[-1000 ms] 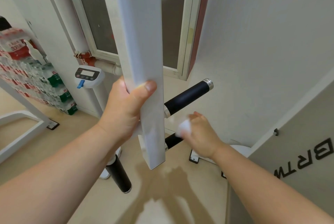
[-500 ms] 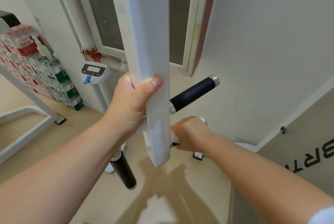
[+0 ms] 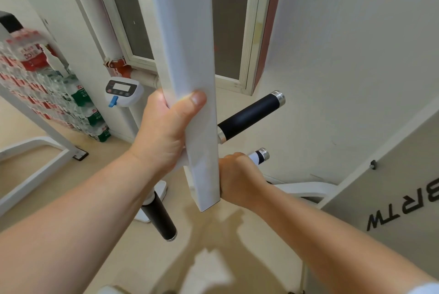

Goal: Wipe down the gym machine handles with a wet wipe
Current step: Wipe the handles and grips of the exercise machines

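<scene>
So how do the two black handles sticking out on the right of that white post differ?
The upper handle is bare, its whole black grip showing. The lower handle is mostly covered by the right hand closed round it, with the wet wipe peeking out. Both end in silver caps and angle up-right.

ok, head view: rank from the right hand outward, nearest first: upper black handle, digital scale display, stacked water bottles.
From the right hand:
1. Upper black handle, just above the hand, sticking out right of the white post.
2. Digital scale display, beyond the post, up and left.
3. Stacked water bottles, far left against the wall.
</scene>
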